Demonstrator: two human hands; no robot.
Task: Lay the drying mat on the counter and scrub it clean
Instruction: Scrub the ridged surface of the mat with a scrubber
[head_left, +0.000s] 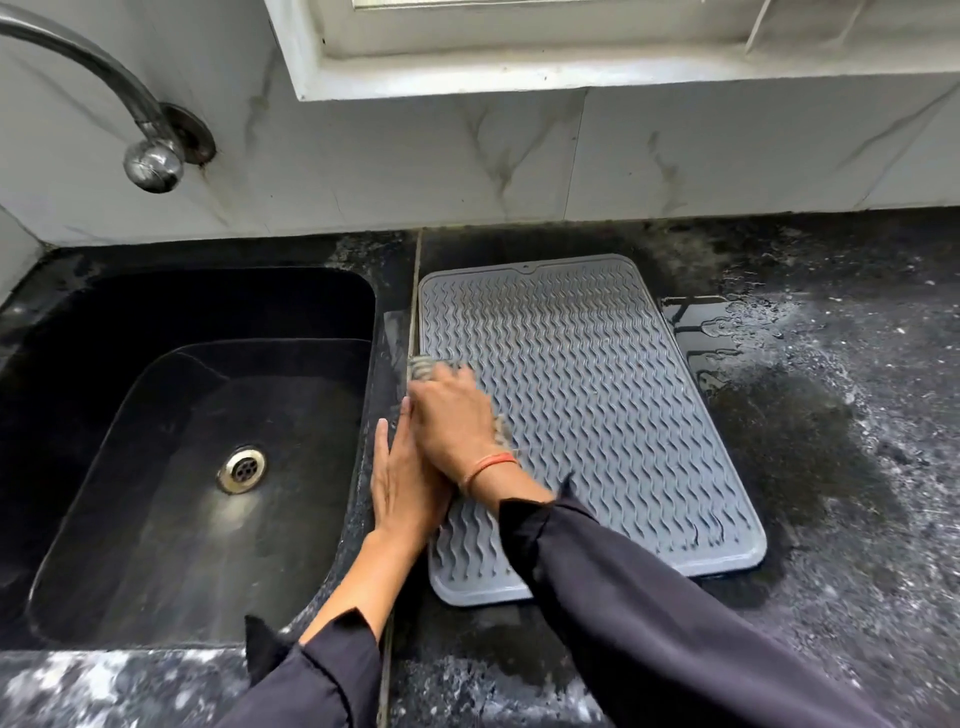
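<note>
A grey ribbed drying mat lies flat on the black counter, just right of the sink. My right hand presses a greyish scrubber against the mat's left edge; most of the scrubber is hidden under the fingers. My left hand lies flat, fingers together, on the mat's left border beside the sink rim, partly under my right wrist. Dark sleeves cover both arms.
A black sink with a metal drain sits to the left. A chrome tap comes out of the marble-tiled wall above it. Water pools on the counter right of the mat. A white window sill runs above.
</note>
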